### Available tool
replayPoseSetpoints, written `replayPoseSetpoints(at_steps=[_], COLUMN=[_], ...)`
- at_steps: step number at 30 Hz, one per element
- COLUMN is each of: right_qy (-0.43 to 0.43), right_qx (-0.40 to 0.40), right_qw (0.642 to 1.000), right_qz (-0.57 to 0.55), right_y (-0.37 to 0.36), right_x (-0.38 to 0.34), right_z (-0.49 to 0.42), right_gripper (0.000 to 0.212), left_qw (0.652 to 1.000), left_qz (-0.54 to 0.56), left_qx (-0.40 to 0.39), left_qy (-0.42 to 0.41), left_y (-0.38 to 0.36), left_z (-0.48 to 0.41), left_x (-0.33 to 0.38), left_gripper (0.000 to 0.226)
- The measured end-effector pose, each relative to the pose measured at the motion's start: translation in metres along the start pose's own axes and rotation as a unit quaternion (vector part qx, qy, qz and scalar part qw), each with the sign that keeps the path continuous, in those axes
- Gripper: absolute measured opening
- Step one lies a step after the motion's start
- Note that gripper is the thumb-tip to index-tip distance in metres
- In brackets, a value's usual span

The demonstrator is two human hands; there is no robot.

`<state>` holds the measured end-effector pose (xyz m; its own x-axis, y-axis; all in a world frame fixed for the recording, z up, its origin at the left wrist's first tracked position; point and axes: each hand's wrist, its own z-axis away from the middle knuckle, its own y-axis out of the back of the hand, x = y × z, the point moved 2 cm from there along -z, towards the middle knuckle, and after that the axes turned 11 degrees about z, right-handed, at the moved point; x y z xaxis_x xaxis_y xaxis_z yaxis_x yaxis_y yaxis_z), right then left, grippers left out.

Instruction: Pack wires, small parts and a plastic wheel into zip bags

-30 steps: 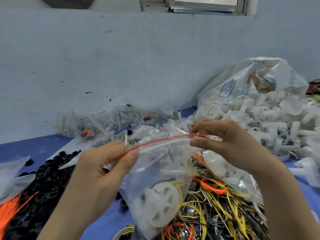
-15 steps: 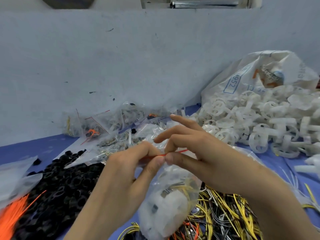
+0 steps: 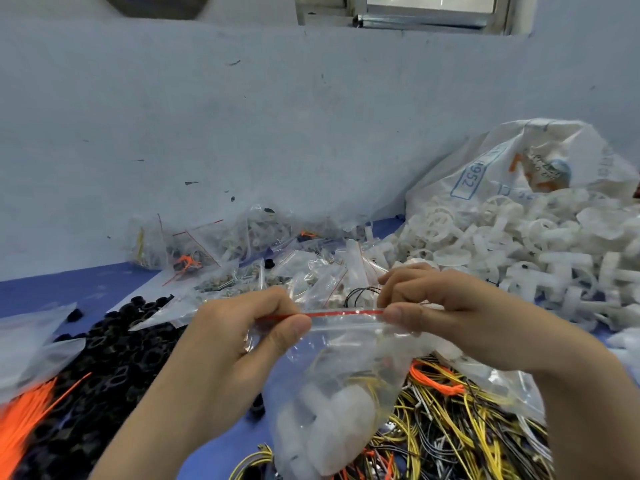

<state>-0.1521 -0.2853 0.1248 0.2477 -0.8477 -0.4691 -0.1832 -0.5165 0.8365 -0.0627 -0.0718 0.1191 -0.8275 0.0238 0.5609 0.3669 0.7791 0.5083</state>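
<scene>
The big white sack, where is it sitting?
Far right in the head view: the white sack leans against the wall, behind the heap of white plastic wheels.

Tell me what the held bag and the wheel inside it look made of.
Zip bag: thin clear plastic film, glossy and crinkled, with a red strip along the zip. Wheel: apparently white matte moulded plastic, blurred through the film, like the white wheel pile beyond.
</scene>
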Motion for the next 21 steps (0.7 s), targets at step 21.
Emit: replayPoseSetpoints(at_steps=[21], right_qy=[-0.133], right_qx=[-0.071], right_qw=[0.979], right_qz=[-0.136], right_y=[-0.050], right_x=[0.017], right_z=[-0.024], right_gripper=[0.044], left_qw=[0.952], left_qz=[0.119], left_qx=[0.079], left_qy=[0.271], left_y=[0.007], left_z=[0.006], left_x=[-0.060], left_gripper=[0.019])
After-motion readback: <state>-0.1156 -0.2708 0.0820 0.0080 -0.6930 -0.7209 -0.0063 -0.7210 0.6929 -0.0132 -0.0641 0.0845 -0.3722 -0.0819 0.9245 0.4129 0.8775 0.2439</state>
